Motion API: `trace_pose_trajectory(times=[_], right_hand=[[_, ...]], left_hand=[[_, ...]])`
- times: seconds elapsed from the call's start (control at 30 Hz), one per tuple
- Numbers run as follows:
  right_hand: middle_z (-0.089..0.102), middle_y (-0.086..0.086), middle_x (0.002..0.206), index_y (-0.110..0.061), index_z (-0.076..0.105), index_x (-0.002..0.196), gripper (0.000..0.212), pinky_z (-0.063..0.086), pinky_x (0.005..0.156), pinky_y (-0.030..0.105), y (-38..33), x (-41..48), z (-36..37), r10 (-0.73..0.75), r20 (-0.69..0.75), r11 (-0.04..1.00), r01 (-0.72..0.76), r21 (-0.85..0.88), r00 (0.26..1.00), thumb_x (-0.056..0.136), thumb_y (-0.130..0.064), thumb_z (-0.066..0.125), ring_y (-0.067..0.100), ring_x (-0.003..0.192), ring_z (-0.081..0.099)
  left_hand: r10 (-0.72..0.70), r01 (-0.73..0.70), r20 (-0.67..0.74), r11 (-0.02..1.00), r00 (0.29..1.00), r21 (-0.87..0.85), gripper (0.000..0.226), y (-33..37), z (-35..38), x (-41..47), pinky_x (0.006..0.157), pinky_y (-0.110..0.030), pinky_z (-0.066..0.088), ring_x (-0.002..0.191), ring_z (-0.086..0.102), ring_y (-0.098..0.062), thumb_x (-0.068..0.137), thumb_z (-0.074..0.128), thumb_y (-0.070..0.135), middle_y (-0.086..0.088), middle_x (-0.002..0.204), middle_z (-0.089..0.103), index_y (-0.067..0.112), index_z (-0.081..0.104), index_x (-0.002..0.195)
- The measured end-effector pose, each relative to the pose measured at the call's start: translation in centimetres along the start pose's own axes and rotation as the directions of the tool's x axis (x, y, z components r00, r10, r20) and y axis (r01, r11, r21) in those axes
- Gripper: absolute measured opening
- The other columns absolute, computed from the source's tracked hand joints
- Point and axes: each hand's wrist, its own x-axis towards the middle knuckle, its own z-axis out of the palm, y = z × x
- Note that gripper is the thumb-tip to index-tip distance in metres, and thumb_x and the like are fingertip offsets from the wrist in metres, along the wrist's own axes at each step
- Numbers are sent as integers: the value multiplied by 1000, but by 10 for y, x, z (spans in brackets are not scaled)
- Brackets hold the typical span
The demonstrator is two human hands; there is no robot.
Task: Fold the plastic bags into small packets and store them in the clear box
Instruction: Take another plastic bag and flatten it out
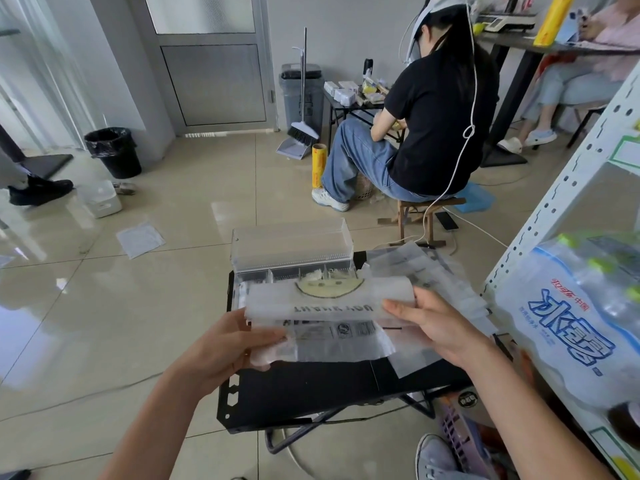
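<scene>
Nearest, my left hand (pixel 235 344) and right hand (pixel 440 327) pinch opposite ends of the plastic bag (pixel 325 301), clear box (pixel 294 247) just beyond.

Counts, located off the black table (pixel 311 386):
- on its far edge: 1 clear box (pixel 292 252)
- above it: 1 smiley-print bag (pixel 325 299), held by 2 hands, left hand (pixel 225 344) and right hand (pixel 440 323)
- on its right side: bag pile (pixel 433 271), count unreadable
- beyond it: 2 bins, grey bin (pixel 301 95) and black bin (pixel 114 152); 2 yellow rolls, floor roll (pixel 319 164) and desk roll (pixel 550 19); 1 broom (pixel 304 126)
</scene>
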Motion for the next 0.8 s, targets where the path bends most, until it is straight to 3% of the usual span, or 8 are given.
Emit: trace_pose_trajectory(times=[0.1, 0.17, 0.27, 0.37, 0.47, 0.57, 0.7, 0.8], right_hand=[[76, 12, 121, -7, 65, 129, 33, 61, 92, 35, -4, -2, -4, -12, 11, 996, 11, 86, 1000, 98, -18, 65, 25, 113, 73], [75, 15, 123, -6, 65, 130, 35, 62, 93, 37, -3, -1, -9, -16, 30, 993, 12, 117, 999, 97, -19, 65, 29, 116, 72], [77, 11, 118, -9, 66, 127, 44, 58, 101, 45, 2, 4, -8, -34, -33, 999, 34, -2, 999, 87, -26, 77, 29, 112, 74], [79, 10, 112, -13, 68, 123, 46, 60, 94, 41, 3, 6, -3, -70, -94, 994, 61, -95, 993, 81, -29, 82, 27, 102, 76], [80, 8, 107, -15, 68, 121, 41, 58, 96, 47, 3, 6, -1, -89, -119, 990, 75, -118, 989, 85, -27, 82, 25, 98, 78], [81, 4, 104, -16, 68, 120, 40, 56, 100, 53, 3, 5, 0, -101, -132, 988, 84, -127, 986, 84, -28, 82, 24, 97, 78], [80, 8, 106, -18, 69, 120, 41, 55, 99, 56, 4, 5, 0, -126, -129, 985, 108, -137, 984, 84, -31, 82, 33, 102, 75], [80, 7, 108, -15, 67, 124, 47, 62, 91, 43, 2, 5, 1, -141, -135, 986, 127, -104, 981, 83, -30, 81, 24, 99, 77]], left_hand=[[32, -26, -73, 996, 997, 80, 19, -3, -4, -1, 49, -27, 51, 58, 61, -12, 95, 68, 2, -1, 81, 73, -1, 68, 114], [39, -32, -96, 997, 995, 71, 22, -2, -5, -1, 47, -27, 47, 57, 57, -15, 95, 70, 2, -6, 86, 73, 3, 67, 117], [31, -30, -57, 999, 998, 28, 29, -1, -6, -3, 45, -27, 47, 59, 56, -18, 94, 69, 5, -15, 102, 73, 6, 68, 124], [25, -25, 9, 999, 1000, -44, 36, 3, -3, -5, 45, -27, 50, 66, 62, -23, 94, 70, 12, -20, 112, 73, 2, 63, 128], [23, -13, 79, 992, 997, -127, 47, 6, -5, -6, 46, -29, 49, 70, 63, -25, 87, 68, 20, -21, 114, 71, 5, 60, 132], [30, -24, 77, 997, 997, -79, 48, 7, -4, -8, 45, -27, 48, 67, 60, -23, 93, 68, 34, -22, 116, 70, 9, 61, 133], [78, -78, 17, 997, 997, 9, 40, 5, 2, -6, 42, -24, 47, 59, 59, -18, 91, 74, 16, -15, 101, 74, 2, 61, 127], [94, -93, -6, 993, 996, 79, 36, 4, 1, -5, 42, -25, 48, 55, 57, -20, 92, 74, 15, -19, 102, 75, -3, 65, 121]])
